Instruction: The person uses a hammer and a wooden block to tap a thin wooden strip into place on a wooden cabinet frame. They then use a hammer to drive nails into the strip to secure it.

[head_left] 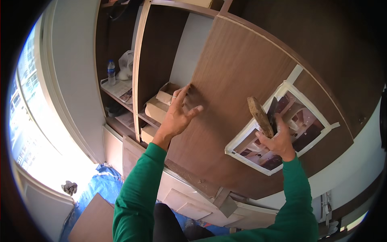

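Brown panel (236,60), scuffed tan block (259,115), perhaps wooden

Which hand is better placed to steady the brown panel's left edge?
Probably left: the left hand looks empty and is right by that edge of the brown panel. The right hand holds a worn block and a dark tool, farther from it.

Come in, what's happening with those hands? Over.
Left hand open, fingertips at edge of brown wood-grain panel. Right hand gripping worn, elongated tan block and dark flat piece. White-taped, rectangular colour picture behind right hand, on panel.
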A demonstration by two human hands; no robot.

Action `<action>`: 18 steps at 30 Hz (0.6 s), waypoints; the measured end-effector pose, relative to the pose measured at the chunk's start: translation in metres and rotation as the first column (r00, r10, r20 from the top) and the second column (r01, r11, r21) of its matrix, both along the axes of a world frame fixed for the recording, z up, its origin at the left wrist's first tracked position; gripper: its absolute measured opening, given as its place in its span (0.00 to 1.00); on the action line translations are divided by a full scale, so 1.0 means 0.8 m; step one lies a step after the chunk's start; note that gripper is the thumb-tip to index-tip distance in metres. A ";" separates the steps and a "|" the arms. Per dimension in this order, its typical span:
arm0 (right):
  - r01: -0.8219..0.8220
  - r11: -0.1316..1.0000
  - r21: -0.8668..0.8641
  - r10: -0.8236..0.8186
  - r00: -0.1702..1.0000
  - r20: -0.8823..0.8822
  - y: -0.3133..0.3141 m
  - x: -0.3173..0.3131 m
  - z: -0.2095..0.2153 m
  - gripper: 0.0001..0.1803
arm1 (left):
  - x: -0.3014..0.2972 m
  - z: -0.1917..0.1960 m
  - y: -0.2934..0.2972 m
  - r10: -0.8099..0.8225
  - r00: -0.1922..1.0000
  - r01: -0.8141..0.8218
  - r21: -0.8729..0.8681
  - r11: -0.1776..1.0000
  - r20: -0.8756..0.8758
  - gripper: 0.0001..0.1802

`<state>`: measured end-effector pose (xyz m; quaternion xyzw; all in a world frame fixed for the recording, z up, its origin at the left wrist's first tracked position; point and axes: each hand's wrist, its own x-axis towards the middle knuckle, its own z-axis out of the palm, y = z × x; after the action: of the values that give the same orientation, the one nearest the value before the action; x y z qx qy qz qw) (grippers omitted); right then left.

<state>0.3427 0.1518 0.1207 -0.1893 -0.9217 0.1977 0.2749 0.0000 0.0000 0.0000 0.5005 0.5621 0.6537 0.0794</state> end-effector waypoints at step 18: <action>0.153 0.380 -0.912 -0.069 0.988 0.137 -0.099 0.373 -0.136 0.22 | 0.015 0.067 0.036 0.350 0.930 -0.359 0.075 0.930 0.111 0.43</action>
<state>0.6411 0.0726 0.0120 -0.3783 -0.6532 0.6479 0.1017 0.0118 0.0291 0.0532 0.3619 0.6073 0.7063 -0.0369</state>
